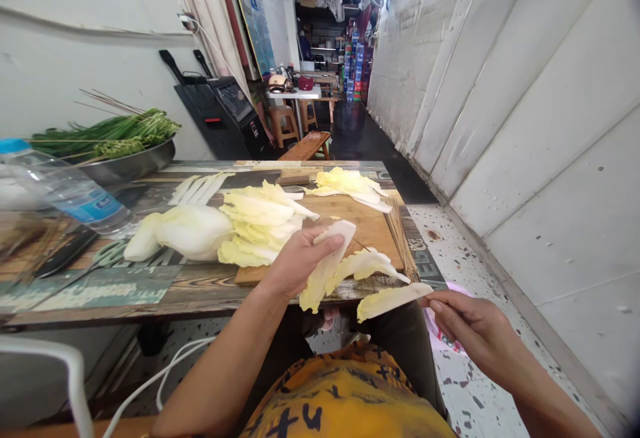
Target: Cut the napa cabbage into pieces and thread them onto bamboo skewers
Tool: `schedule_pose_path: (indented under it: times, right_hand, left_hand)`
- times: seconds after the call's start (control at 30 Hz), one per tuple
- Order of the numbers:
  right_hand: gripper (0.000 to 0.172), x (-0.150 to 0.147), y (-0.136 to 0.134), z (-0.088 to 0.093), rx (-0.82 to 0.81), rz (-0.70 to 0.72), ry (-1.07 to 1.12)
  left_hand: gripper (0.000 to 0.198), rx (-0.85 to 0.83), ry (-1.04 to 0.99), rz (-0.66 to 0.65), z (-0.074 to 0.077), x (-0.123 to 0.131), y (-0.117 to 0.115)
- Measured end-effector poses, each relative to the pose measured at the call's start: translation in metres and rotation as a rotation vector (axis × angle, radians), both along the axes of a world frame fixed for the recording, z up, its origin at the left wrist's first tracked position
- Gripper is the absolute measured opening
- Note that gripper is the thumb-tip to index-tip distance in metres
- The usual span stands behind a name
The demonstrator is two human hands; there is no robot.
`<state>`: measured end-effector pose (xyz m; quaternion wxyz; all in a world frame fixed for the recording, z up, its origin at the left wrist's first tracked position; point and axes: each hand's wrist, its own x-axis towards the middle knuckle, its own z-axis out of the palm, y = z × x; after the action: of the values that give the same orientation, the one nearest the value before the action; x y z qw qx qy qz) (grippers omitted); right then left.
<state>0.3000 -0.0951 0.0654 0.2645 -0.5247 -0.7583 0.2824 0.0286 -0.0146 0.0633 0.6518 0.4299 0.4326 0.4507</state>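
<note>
My left hand (295,261) is closed round a strip of napa cabbage leaf (327,266), its white end up and its yellow edge hanging down. At the table's front edge, my right hand (463,325) pinches the pale tip of another cabbage strip (393,301). Between the two hands, a third strip (367,263) lies over the near edge of the wooden cutting board (330,213). More cut leaves (263,221) are heaped at the board's left, with a smaller pile (347,185) at its far side. Thin wooden skewers (400,235) lie along the board's right edge.
Left of the leaves are a white cabbage piece (193,231), scissors (107,253), a black-handled knife (67,253) and a tilted water bottle (83,191). A metal bowl (133,163) of skewered greens stands behind them. A cleaver (255,179) lies at the table's back.
</note>
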Motion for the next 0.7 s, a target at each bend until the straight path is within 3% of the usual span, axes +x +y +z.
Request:
schedule_pose_path:
  times: [0.1,0.3,0.47,0.7]
  right_hand:
    - [0.029,0.002,-0.001,-0.003,0.006,-0.009,0.015]
    - [0.021,0.005,-0.003,-0.014,0.295,-0.193,0.044]
    - [0.022,0.004,-0.002,-0.010,0.372,-0.260,0.014]
    - [0.022,0.007,-0.010,-0.003,0.313,-0.112,0.003]
  left_hand:
    - [0.042,0.025,0.045,0.022,-0.001,0.001,0.000]
    - [0.032,0.438,0.368,0.355,0.002,0.010,0.024]
    - [0.035,0.492,0.340,0.311,0.006,0.022,0.034]
    - [0.035,0.289,0.249,0.134,-0.004,0.011,0.017]
